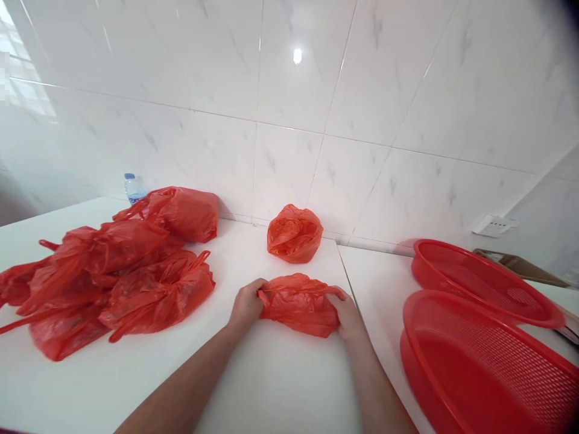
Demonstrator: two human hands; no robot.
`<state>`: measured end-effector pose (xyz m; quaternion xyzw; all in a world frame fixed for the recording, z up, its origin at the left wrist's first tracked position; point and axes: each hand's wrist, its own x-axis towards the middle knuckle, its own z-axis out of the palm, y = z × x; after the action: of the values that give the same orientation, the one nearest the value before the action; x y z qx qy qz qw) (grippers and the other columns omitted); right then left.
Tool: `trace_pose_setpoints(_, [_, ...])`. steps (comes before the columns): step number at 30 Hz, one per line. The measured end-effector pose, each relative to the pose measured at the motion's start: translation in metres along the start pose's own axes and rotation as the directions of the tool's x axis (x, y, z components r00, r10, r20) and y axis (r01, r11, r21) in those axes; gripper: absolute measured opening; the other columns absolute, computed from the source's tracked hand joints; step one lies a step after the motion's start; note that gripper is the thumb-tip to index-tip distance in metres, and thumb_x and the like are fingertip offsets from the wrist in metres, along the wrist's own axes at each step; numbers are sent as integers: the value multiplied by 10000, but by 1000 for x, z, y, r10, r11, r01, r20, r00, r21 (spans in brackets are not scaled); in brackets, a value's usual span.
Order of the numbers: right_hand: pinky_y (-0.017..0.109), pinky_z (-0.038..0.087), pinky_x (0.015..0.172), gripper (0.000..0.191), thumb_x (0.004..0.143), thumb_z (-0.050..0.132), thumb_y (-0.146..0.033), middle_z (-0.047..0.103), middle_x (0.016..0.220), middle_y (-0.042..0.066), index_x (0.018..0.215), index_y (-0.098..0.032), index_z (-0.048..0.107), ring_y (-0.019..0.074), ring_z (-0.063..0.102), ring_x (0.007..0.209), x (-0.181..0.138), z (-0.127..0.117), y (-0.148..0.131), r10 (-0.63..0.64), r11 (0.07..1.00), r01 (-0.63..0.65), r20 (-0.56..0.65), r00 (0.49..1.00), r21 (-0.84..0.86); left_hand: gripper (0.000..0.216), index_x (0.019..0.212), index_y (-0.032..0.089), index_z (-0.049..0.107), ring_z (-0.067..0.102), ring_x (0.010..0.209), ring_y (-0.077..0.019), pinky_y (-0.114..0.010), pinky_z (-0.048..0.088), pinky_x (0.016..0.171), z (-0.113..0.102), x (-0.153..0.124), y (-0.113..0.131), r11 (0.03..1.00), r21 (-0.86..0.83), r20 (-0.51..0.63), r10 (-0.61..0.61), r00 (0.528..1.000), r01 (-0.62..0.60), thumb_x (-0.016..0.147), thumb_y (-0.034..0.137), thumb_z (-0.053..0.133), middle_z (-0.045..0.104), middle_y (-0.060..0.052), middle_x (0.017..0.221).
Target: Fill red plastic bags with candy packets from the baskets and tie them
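Note:
A crumpled red plastic bag lies on the white counter in front of me. My left hand grips its left end with the fingers curled around the plastic. On the other end my right hand is closed over the bag. Just behind it, near the tiled wall, sits a second red bag bunched into a ball.
A heap of several tied, filled red bags covers the counter at the left, with a small water bottle behind it. Two red mesh baskets stand at the right. A wall socket is above them.

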<state>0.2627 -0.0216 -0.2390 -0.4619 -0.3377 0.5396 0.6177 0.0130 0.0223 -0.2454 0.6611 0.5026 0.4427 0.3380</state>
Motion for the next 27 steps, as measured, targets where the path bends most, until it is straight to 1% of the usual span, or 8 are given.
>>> trace_pose_setpoints(5, [276,455,639,314,639,765,-446,678,724,13,757,-178,653,173,611,678,-7,0,0,9,988,-4,34,999,-151,326,1050,209,594,595,644,-160,-248,456,541,-41,-5,10,981,-97,-167,-181,969,166,732,250,537,641,-8,800])
trace_pose_setpoints(7, [277,453,650,329,682,722,-474,688,769,26,796,-170,663,182,612,712,-7,4,2,-42,977,45,19,999,-209,489,1195,226,533,618,922,-225,-331,515,735,-55,-22,29,1000,-21,-247,14,969,-20,716,282,609,626,-76,1101])
trace_pose_setpoints(10, [280,449,653,326,719,676,-479,688,802,26,836,-175,665,189,601,735,-6,11,5,-78,966,79,13,997,-244,435,1165,253,570,528,1146,-287,-435,446,952,-63,-53,74,902,189,-315,430,846,-387,732,256,616,575,-109,1231])
trace_pose_setpoints(13, [282,441,641,309,744,642,-469,676,768,18,843,-178,661,191,584,725,-6,18,5,-96,952,102,35,995,-290,362,1086,286,634,610,968,-232,-362,489,866,-55,-69,123,756,94,203,622,756,-648,756,175,535,666,-65,1044])
trace_pose_setpoints(16, [272,420,606,296,786,591,-472,645,708,2,790,-181,644,168,544,668,-9,21,1,-148,918,137,-2,989,-372,329,1084,307,652,639,857,-207,-298,502,723,-36,-60,148,819,93,625,395,674,-566,765,256,585,690,-25,973])
trace_pose_setpoints(19, [270,422,634,315,817,550,-487,633,721,-2,774,-186,634,159,530,684,-12,20,-4,-198,906,186,6,980,-381,426,1134,308,642,662,860,-244,-300,492,641,-16,-33,133,850,312,685,109,721,-425,747,487,625,695,-32,1023])
trace_pose_setpoints(22, [263,405,616,356,814,541,-523,609,697,-5,751,-185,632,149,514,662,-8,11,-9,-206,901,200,25,978,-386,504,1203,249,618,668,917,-300,-351,494,703,-10,-2,95,779,563,497,-54,866,-275,773,506,564,655,-117,1180])
trace_pose_setpoints(27, [267,374,536,339,781,549,-515,471,539,-47,784,-188,640,132,448,527,0,-10,-24,-184,903,76,-221,958,-424,468,1157,223,636,679,889,-312,-346,480,705,-33,22,55,706,668,398,-75,914,-233,691,263,634,685,-136,1103])
